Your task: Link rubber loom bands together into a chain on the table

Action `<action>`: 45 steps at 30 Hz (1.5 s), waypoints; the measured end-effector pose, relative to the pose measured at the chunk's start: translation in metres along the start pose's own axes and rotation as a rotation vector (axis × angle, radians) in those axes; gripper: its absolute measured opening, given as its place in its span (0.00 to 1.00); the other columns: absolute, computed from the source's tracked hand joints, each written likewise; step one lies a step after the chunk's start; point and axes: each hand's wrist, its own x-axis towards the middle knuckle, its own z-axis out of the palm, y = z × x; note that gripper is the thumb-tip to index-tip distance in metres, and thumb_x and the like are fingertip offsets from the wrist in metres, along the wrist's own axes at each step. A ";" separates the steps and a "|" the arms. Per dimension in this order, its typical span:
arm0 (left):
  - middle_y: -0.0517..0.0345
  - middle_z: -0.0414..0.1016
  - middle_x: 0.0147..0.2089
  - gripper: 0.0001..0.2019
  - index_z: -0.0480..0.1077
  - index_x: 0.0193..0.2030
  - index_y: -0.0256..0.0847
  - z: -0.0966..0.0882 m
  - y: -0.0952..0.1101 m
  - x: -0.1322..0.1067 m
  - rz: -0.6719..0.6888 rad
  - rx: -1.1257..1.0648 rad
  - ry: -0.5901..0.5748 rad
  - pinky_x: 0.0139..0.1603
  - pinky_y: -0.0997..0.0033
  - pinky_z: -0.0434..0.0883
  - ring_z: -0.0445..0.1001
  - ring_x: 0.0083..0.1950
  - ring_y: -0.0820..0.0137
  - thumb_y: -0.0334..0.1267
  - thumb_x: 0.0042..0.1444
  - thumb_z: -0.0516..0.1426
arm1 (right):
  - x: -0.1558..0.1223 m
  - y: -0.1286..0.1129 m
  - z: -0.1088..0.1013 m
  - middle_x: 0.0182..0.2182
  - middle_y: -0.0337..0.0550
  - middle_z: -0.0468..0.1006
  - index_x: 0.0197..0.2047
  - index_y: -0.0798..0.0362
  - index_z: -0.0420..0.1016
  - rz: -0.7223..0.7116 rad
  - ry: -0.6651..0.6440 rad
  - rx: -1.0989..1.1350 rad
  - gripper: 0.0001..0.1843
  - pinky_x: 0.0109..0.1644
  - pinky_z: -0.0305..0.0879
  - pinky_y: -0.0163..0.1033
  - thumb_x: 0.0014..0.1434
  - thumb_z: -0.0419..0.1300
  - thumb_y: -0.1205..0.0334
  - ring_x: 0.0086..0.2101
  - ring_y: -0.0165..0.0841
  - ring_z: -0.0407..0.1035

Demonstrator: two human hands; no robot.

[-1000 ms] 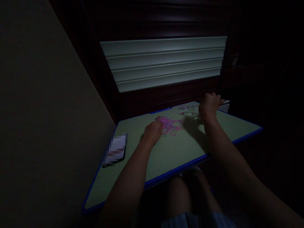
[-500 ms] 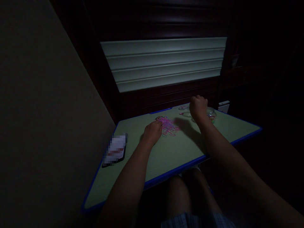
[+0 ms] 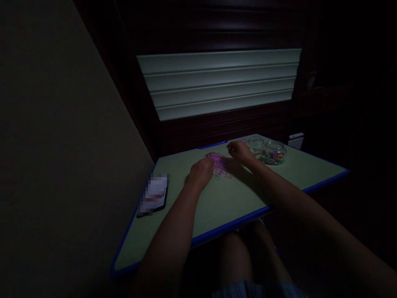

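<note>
A loose pile of thin, mostly pink rubber bands (image 3: 219, 164) lies on the pale table (image 3: 223, 207). At the left edge of the pile, my left hand (image 3: 202, 171) is closed with its fingertips pressed together; whatever they pinch is too small and dark to make out. My right hand (image 3: 241, 152) hovers just right of the pile, its fingers pointing left and slightly apart, with nothing visible in them. Beyond my right wrist stand two clear round jars; the nearer jar (image 3: 275, 153) has colourful bands inside, and the farther jar (image 3: 256, 143) is partly hidden.
A phone-like flat object (image 3: 154, 194) with a blurred-out screen rests near the table's left side. Blue edging (image 3: 229, 227) runs round the table. A wall rises at the left, and a slatted panel (image 3: 223, 85) stands behind. The room is dim.
My right hand has moved left and down from above the jars to beside the pile, uncovering both jars. My left hand stays at the pile. The view has shifted slightly.
</note>
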 end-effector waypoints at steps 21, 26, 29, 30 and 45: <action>0.53 0.71 0.40 0.13 0.67 0.40 0.39 0.009 -0.013 0.000 -0.045 0.023 -0.029 0.41 0.72 0.65 0.69 0.42 0.69 0.34 0.57 0.42 | 0.055 0.015 0.045 0.42 0.48 0.74 0.43 0.56 0.73 -0.014 -0.294 -0.120 0.18 0.46 0.60 0.34 0.50 0.51 0.69 0.44 0.36 0.67; 0.53 0.70 0.42 0.13 0.66 0.41 0.40 0.008 -0.014 0.000 -0.042 0.015 -0.032 0.41 0.71 0.65 0.69 0.42 0.69 0.34 0.57 0.43 | 0.060 0.024 0.054 0.40 0.45 0.75 0.44 0.56 0.73 -0.010 -0.349 -0.064 0.19 0.42 0.62 0.32 0.46 0.55 0.68 0.40 0.34 0.69; 0.52 0.70 0.42 0.12 0.66 0.41 0.40 0.007 -0.014 -0.001 -0.054 0.015 -0.044 0.41 0.71 0.65 0.68 0.43 0.69 0.34 0.57 0.43 | 0.060 0.024 0.053 0.39 0.42 0.76 0.43 0.53 0.74 -0.035 -0.402 -0.026 0.20 0.41 0.62 0.31 0.44 0.55 0.70 0.39 0.33 0.69; 0.52 0.70 0.42 0.12 0.66 0.41 0.40 0.007 -0.014 -0.001 -0.053 0.014 -0.044 0.42 0.71 0.65 0.68 0.43 0.69 0.34 0.57 0.43 | 0.059 0.024 0.053 0.38 0.40 0.77 0.42 0.52 0.75 -0.047 -0.413 -0.021 0.20 0.40 0.62 0.31 0.43 0.55 0.71 0.39 0.33 0.70; 0.51 0.71 0.40 0.13 0.66 0.39 0.38 0.004 -0.014 -0.002 -0.047 0.003 -0.015 0.41 0.70 0.65 0.69 0.41 0.68 0.34 0.57 0.43 | 0.052 0.022 0.054 0.36 0.46 0.77 0.37 0.56 0.76 -0.061 -0.363 -0.096 0.15 0.39 0.60 0.31 0.48 0.52 0.67 0.38 0.33 0.69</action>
